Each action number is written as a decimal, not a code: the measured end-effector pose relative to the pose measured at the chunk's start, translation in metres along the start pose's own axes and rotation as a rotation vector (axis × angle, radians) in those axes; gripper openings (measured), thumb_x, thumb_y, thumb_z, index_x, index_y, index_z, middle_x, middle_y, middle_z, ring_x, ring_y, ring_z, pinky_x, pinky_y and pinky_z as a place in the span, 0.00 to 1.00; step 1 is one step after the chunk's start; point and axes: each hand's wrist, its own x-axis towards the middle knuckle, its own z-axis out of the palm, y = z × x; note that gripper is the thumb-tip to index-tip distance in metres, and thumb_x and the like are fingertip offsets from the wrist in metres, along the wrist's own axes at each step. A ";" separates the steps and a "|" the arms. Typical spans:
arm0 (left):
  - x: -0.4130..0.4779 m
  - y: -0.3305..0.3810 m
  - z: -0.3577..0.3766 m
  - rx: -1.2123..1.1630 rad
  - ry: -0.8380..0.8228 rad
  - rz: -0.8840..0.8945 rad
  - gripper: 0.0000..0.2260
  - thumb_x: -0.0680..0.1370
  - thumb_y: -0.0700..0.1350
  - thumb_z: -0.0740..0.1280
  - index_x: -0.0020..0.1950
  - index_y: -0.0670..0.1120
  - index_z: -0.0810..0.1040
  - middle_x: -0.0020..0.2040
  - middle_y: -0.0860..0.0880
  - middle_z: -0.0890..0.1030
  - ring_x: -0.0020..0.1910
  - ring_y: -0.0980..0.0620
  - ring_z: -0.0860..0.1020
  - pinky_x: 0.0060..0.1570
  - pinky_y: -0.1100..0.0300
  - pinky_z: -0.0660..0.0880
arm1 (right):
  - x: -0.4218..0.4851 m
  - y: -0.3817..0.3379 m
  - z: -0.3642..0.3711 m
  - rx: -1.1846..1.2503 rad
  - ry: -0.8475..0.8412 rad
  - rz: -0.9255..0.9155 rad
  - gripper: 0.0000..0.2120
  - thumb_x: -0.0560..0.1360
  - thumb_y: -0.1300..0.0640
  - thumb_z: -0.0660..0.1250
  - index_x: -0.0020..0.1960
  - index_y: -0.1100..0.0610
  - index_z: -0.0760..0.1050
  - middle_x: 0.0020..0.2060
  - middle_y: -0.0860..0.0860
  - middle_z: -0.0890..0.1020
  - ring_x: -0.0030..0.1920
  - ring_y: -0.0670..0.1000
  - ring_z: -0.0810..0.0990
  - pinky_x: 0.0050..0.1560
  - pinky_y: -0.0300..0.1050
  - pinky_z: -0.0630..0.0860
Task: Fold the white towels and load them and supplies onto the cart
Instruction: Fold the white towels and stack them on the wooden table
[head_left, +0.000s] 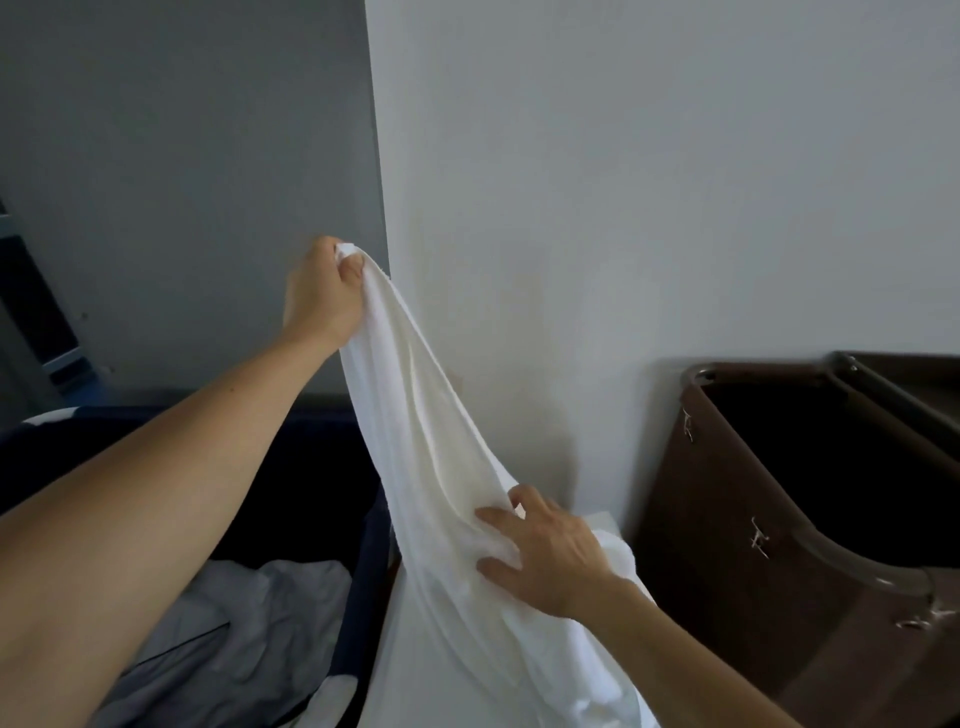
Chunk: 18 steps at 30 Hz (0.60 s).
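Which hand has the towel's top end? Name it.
The left hand, raised high, grips the bunched top end of the white towel; the right hand touches it lower, at its hanging middle.
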 end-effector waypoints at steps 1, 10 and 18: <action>0.000 -0.001 0.000 0.000 -0.002 0.000 0.15 0.84 0.49 0.57 0.66 0.42 0.72 0.61 0.44 0.78 0.58 0.43 0.76 0.51 0.56 0.70 | 0.002 0.000 0.001 0.044 -0.050 0.013 0.24 0.76 0.35 0.62 0.70 0.42 0.71 0.67 0.46 0.66 0.64 0.51 0.69 0.61 0.47 0.69; 0.006 -0.039 -0.010 0.060 -0.014 -0.086 0.16 0.83 0.48 0.56 0.67 0.42 0.72 0.63 0.41 0.77 0.60 0.39 0.76 0.52 0.53 0.71 | -0.020 0.055 -0.040 0.597 0.369 0.164 0.08 0.74 0.58 0.74 0.38 0.59 0.81 0.37 0.50 0.82 0.38 0.52 0.80 0.42 0.46 0.75; 0.004 -0.031 0.001 0.064 -0.052 -0.035 0.16 0.84 0.48 0.57 0.67 0.40 0.72 0.61 0.40 0.78 0.59 0.39 0.76 0.51 0.53 0.70 | -0.025 0.049 -0.037 0.440 -0.100 0.107 0.09 0.72 0.46 0.75 0.42 0.49 0.78 0.43 0.41 0.78 0.47 0.46 0.78 0.55 0.44 0.74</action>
